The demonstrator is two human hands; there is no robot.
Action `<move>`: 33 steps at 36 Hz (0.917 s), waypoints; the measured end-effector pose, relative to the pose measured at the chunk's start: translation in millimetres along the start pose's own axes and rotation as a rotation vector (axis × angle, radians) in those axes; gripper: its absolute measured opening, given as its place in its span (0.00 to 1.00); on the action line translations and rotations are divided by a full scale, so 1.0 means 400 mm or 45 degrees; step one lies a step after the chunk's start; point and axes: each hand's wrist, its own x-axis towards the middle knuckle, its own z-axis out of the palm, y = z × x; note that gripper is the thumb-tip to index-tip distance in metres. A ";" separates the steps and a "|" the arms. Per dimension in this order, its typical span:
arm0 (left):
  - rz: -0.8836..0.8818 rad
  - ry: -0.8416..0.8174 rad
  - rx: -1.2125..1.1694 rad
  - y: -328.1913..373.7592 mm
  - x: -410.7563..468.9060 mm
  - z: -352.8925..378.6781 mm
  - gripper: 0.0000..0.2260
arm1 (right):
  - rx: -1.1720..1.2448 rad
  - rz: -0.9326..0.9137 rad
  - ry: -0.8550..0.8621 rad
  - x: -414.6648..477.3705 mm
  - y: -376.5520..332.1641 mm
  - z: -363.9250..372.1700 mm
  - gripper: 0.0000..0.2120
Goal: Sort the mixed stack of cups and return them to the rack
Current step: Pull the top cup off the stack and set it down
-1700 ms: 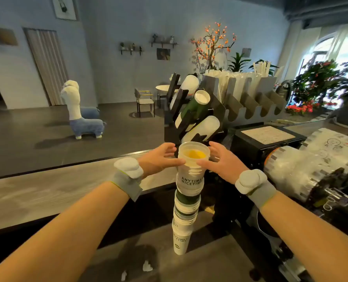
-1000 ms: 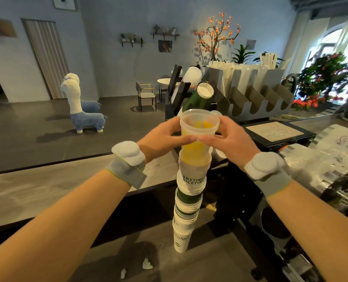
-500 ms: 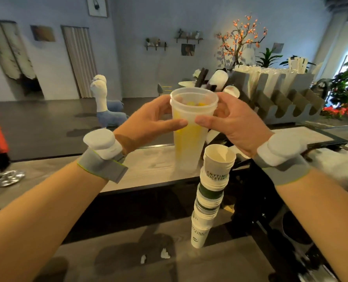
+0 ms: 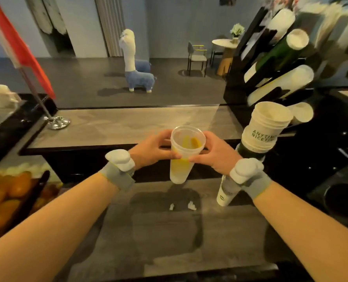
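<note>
stack (image 4: pixel 259 135) reads "anytime nicetime"; hands grip plastic cup (image 4: pixel 182 157).

A red flag (image 4: pixel 16 43) on a chrome stand leans at ten o'clock on the grey bench (image 4: pixel 118 125). Oranges (image 4: pixel 4 196) fill a basket at eight o'clock. A plush alpaca (image 4: pixel 135 66) stands on the floor at twelve.

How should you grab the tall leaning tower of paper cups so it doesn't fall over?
Probably with two hands. The paper cup stack tilts to the right, with its base on the counter. I'd steady it low with one hand and wrap the other around the printed white band near the top, coming from the right, the side it leans toward. Right now the left hand and right hand hold the clear cup.
</note>
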 end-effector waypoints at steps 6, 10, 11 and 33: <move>-0.135 -0.021 0.056 -0.166 -0.009 0.071 0.30 | -0.006 0.148 0.037 0.009 0.160 0.096 0.33; -0.183 -0.015 0.067 -0.252 0.013 0.106 0.32 | -0.015 0.231 0.057 0.025 0.243 0.137 0.33; -0.183 -0.006 0.073 -0.260 0.011 0.115 0.32 | -0.018 0.234 0.065 0.022 0.252 0.142 0.33; -0.552 0.093 -0.006 -0.519 0.158 0.213 0.34 | -0.181 0.481 -0.068 0.179 0.523 0.220 0.37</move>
